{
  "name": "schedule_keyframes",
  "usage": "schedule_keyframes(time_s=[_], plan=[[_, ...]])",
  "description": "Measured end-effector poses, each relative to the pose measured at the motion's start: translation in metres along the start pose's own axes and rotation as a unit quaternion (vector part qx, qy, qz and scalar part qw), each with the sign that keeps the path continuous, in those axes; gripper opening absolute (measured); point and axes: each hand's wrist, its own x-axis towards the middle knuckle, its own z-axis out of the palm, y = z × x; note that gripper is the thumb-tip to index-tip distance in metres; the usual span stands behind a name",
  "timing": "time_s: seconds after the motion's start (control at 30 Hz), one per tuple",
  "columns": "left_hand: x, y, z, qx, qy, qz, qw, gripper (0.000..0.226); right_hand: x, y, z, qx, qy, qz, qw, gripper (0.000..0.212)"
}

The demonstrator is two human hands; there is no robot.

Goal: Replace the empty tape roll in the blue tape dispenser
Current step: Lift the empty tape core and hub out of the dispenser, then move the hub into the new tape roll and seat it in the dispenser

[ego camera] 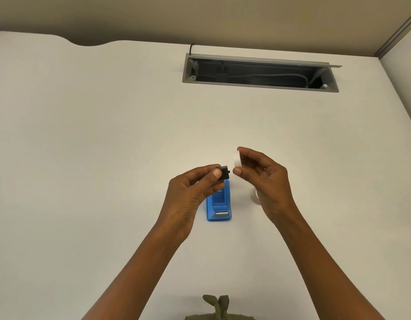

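Note:
The blue tape dispenser [219, 205] lies on the white desk [107, 135], its metal cutter facing me and its far end hidden behind my left hand. Above it, my left hand [195, 188] pinches a small black spool core [224, 173] between thumb and fingers. Just to its right, my right hand [262, 179] grips a white tape roll [236, 158] edge-on between thumb and forefinger. The core and the roll are a small gap apart. A second whitish roll [254, 197] rests on the desk, mostly hidden behind my right wrist.
An open grey cable tray [260, 72] with cables inside is set into the desk at the back. A partition wall stands at the far right. An olive fabric knot [219, 306] shows at the bottom edge, near me.

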Motion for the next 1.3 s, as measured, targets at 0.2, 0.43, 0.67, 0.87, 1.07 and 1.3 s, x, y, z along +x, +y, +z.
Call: schedule_keyframes(time_s=[0.2,0.43,0.67,0.87,1.07,1.3], plan=[[-0.001,-0.004,-0.001,0.003,-0.007,-0.009,1.000,0.033,0.034,0.011,0.000,-0.105,0.038,0.007,0.994,0.043],[-0.002,-0.004,-0.008,-0.026,-0.001,-0.013,1.000,0.032,0.070,0.031,0.011,-0.249,0.057,-0.023,0.967,0.049],[-0.002,-0.006,-0.016,-0.030,0.022,-0.015,0.999,0.035,0.088,0.045,0.027,-0.297,0.043,-0.036,0.953,0.049],[-0.002,-0.008,-0.017,-0.030,0.023,-0.021,0.999,0.035,0.095,0.049,0.029,-0.303,0.045,-0.037,0.951,0.051],[0.000,-0.008,-0.016,-0.029,0.023,-0.021,0.999,0.035,0.097,0.049,0.030,-0.309,0.041,-0.028,0.950,0.051],[0.000,-0.009,-0.015,-0.026,0.015,-0.025,0.999,0.035,0.098,0.048,0.029,-0.330,0.033,-0.034,0.943,0.055]])
